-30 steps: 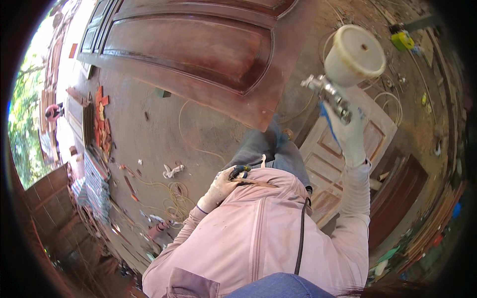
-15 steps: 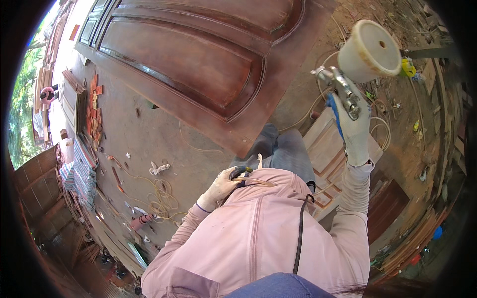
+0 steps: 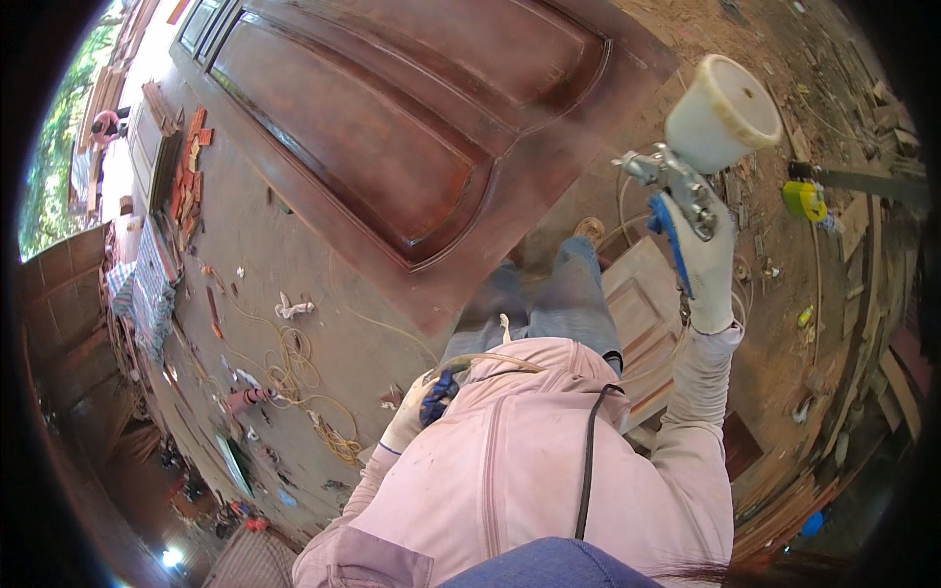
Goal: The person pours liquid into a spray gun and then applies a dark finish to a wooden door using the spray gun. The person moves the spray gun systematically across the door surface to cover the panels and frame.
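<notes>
In my raised right hand (image 3: 711, 269), gloved in white and blue, is a metal spray gun (image 3: 691, 196) topped by a white paint cup (image 3: 714, 113); the fingers are closed round its handle. Its nozzle points left toward a large brown panelled wooden door (image 3: 353, 157), apart from the wood. Low at my waist, my left hand (image 3: 421, 407), in a similar glove, is closed round a thin pale hose (image 3: 490, 360) that runs across the front of my pink jacket. The door's near corner lies just ahead of my legs. A glossy sheen shows on parts of its moulding.
A paler panelled door piece (image 3: 642, 294) lies under my right arm. Coiled yellow hose (image 3: 333, 436) and scraps litter the floor at left. Reddish wood offcuts (image 3: 189, 176) lie farther left, near a striped sheet (image 3: 152, 294). At right are a yellow container (image 3: 804, 201) and planks. Another person (image 3: 106, 125) is far off.
My view has shifted, and the door now reaches lower in it. Both hands keep their hold; the left hand sits a little lower and farther left. A foot now shows beyond my legs.
</notes>
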Available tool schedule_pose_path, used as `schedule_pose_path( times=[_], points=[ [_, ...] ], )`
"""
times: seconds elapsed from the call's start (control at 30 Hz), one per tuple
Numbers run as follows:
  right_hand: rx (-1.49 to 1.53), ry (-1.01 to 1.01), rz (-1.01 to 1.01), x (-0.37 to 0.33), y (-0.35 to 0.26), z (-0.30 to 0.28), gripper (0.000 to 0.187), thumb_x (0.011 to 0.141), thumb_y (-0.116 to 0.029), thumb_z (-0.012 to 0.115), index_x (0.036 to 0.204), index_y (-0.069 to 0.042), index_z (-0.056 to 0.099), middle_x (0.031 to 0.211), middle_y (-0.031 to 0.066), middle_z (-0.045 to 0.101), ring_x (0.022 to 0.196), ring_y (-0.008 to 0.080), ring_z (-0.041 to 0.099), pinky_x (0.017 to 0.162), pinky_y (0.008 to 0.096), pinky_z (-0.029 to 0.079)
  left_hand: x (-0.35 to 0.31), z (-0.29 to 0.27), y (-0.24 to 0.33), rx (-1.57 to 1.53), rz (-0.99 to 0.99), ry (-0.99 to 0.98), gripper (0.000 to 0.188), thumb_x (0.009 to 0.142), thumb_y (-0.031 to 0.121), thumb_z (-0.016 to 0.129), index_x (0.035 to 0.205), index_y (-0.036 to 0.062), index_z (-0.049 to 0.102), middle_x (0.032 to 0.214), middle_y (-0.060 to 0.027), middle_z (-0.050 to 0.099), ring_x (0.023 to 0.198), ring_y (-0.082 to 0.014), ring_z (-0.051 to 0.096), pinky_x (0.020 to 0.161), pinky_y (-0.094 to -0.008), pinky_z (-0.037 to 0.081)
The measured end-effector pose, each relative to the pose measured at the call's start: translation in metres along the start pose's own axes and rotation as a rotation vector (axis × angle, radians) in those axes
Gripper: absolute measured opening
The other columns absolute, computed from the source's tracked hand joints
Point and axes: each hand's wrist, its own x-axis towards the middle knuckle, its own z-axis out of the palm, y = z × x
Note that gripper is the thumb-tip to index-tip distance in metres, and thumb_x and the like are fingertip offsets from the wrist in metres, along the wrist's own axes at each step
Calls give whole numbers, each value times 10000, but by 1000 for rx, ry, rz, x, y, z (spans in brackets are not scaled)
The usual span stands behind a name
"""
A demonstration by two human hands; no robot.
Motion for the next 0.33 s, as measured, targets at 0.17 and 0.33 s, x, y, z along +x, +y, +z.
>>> schedule_pose_path(
  times=[0.17,0.33],
  points=[
    [-151,124,-40,49,-17,-52,271,961,-94,643,1225,-32,644,963,48,699,783,60,633,689,219,513,7,62,-9,189,-25,181,324,978,200,574,1252,28,557,960,-9,603,771,-73,513,676,-237,423],
    [-232,47,-203,87,5,-90,372,979,-30,578,1341,-109,604,1157,74,683,904,117,642,821,287,532,27,120,-27,36,-13,191,247,1058,289,489,1148,72,564,801,28,540,490,-23,368,404,-189,276]
  ],
)
